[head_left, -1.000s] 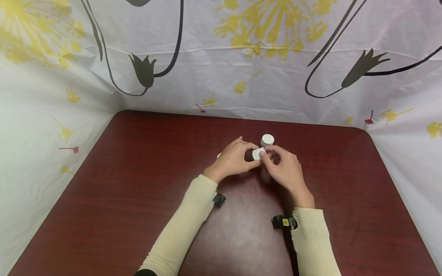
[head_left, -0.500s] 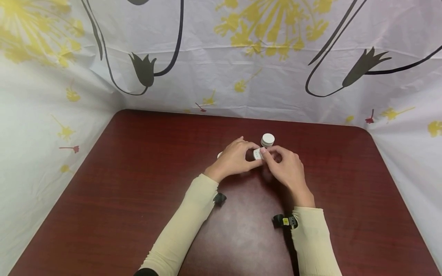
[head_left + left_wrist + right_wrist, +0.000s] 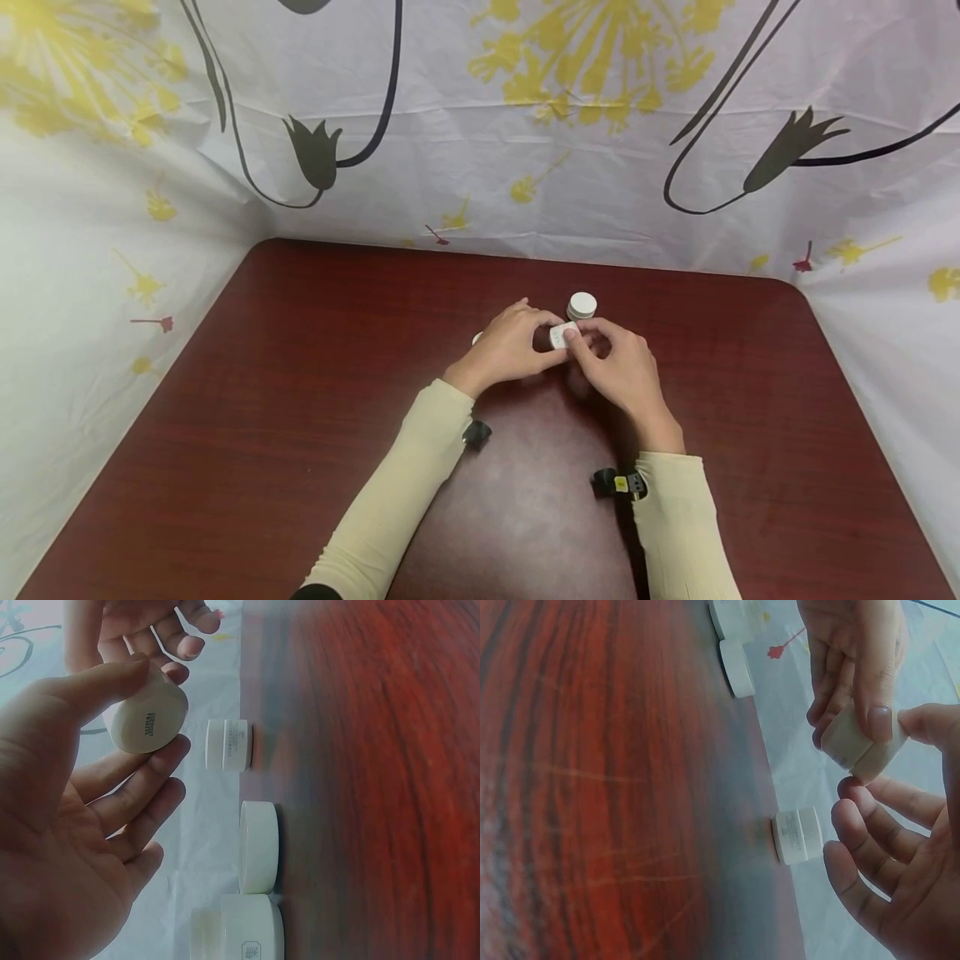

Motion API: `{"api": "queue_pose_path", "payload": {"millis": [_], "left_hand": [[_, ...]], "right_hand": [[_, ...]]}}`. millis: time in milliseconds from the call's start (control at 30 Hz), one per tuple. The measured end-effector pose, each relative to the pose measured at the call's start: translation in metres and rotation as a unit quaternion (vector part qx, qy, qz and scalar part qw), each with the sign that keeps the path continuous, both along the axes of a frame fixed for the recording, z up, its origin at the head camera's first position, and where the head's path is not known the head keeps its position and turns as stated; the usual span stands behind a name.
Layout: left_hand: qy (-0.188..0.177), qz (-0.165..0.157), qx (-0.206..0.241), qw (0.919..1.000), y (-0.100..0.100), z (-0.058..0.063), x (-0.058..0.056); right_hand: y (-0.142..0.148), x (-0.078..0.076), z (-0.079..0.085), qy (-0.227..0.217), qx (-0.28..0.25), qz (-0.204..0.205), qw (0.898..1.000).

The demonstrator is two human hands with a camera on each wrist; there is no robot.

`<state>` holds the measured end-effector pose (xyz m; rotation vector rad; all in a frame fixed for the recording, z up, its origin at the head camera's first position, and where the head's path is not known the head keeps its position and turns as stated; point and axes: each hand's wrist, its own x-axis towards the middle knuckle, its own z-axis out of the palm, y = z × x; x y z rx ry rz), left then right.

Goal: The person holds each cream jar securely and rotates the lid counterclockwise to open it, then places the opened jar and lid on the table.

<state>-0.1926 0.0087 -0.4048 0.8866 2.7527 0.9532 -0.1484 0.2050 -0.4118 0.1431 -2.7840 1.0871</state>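
A small white cosmetic jar (image 3: 558,337) with its lid on is held above the table between both hands. In the left wrist view its base with dark print faces the camera, and the right wrist view shows the seam between lid and body. My left hand (image 3: 510,340) pinches the jar between thumb and fingers. From the other side, my right hand (image 3: 624,367) grips it with thumb and forefinger, its other fingers loosely bent. Just beyond the hands stands a second capped white jar (image 3: 582,306), also seen in the right wrist view as a white jar (image 3: 798,835).
Beside my left hand, an open white jar (image 3: 251,930) stands with a white lid (image 3: 259,847) next to it; the head view mostly hides them. A dark red wooden table (image 3: 300,358) extends around, with a patterned white cloth (image 3: 465,150) hanging behind it.
Both hands stay in nearly the same place. The held jar and the right thumb on it shift only slightly.
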Motion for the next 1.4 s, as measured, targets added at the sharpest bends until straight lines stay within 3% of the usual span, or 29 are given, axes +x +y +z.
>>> {"api": "queue_pose_path", "payload": {"millis": [867,1200,1400], "left_hand": [[0.012,-0.004,0.001,0.9999,-0.0002,-0.0017,-0.0021],[0.008,-0.004,-0.004,1.0,0.0006,0.0001,0.0002],[0.011,-0.011,0.0,0.9999,0.0003,-0.0003,0.0006]], "right_hand": [[0.0015,-0.001,-0.0023,0.013,-0.006,0.014,1.0],[0.0008,-0.0017,-0.0033,0.004,0.014,-0.039,0.999],[0.0005,-0.0024,-0.0032,0.007,0.01,-0.033,0.999]]}}
